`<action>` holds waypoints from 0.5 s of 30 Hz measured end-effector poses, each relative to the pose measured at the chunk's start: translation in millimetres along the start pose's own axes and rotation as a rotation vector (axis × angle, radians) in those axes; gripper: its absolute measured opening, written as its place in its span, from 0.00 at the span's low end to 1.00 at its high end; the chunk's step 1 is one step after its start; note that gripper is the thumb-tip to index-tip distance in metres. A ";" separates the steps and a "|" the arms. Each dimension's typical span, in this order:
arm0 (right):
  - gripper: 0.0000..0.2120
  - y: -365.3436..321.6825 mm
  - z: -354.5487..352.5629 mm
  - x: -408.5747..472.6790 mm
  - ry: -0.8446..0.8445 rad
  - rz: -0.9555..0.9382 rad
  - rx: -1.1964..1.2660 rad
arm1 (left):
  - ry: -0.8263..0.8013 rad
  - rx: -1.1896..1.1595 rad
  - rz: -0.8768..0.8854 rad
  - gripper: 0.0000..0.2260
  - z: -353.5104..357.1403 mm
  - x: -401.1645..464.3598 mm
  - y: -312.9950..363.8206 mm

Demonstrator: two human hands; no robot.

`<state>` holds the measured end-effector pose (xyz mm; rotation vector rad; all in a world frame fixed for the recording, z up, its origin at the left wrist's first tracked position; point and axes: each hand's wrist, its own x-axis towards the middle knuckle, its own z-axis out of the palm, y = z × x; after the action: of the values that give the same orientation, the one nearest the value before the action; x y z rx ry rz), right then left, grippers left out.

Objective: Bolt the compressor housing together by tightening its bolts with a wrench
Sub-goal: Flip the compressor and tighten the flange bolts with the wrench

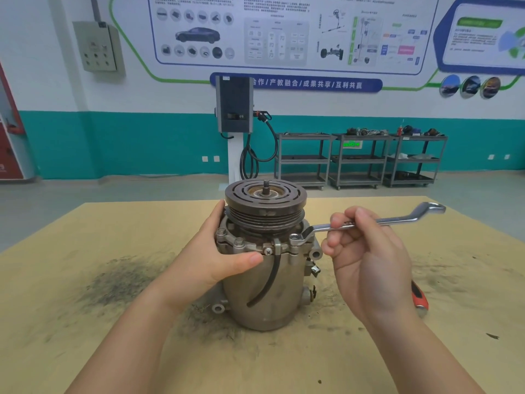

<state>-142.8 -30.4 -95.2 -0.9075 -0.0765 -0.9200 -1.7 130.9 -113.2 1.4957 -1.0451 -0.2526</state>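
Tightening is under way, not finished: at frame centre the compressor housing (264,285) stands upright, left hand (216,251) wrapped around its flange, right hand (366,251) curled round the wrench (369,223) seated on one bolt (295,237), others (238,241) apparently pending.

A tan bench (113,351), smeared with dark grime, is carrying a compressor housing (264,291) standing upright at its centre. A red-handled tool (420,298) is lying to the right, partly hidden.
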 end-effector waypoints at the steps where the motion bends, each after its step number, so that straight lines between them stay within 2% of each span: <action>1: 0.12 -1.7 -0.7 1.6 -0.019 0.017 -0.006 | -0.002 0.006 0.002 0.37 -0.2 0.1 -0.6; 6: 0.10 -6.0 -7.1 9.3 -0.088 0.104 -0.023 | 0.029 0.047 0.012 0.30 2.2 -0.3 -0.3; 9: 0.08 -6.5 -7.4 10.8 -0.114 0.115 -0.044 | 0.046 0.042 0.014 0.31 2.8 -0.2 -0.9; 11: 0.08 -3.9 -6.3 8.8 -0.108 0.025 -0.095 | 0.046 0.035 0.020 0.33 3.5 -0.3 -1.3; 15: 0.08 10.5 -2.4 -9.3 -0.109 -0.371 -0.222 | 0.056 0.038 0.018 0.32 4.3 -1.3 -0.9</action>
<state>-141.9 -23.2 -107.4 -1.1736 -0.2460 -1.2393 -5.0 128.8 -115.6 1.5184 -1.0233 -0.1785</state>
